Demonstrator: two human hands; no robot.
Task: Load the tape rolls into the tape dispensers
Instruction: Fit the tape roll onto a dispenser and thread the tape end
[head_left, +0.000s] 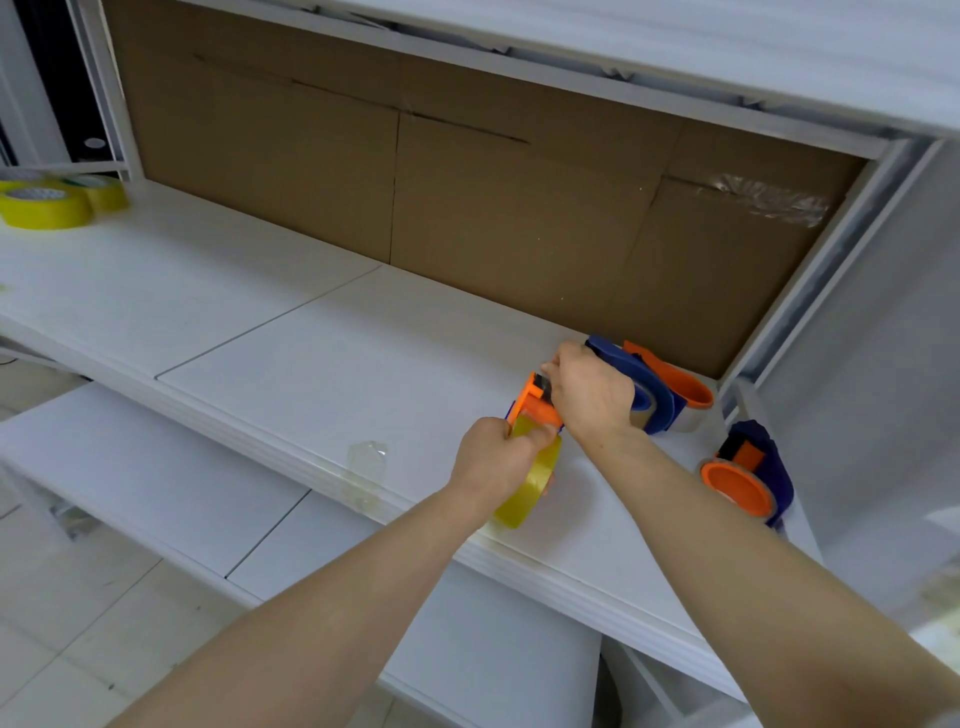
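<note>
Loading judged partly done: a yellow tape roll (530, 483), already seated in the orange dispenser (535, 402) over the bench (311, 364), is gripped by the left hand (493, 457), the dispenser's front end being pinched by the right hand (592, 397); spare rolls (47, 208) at far left are not yet loaded.
</note>
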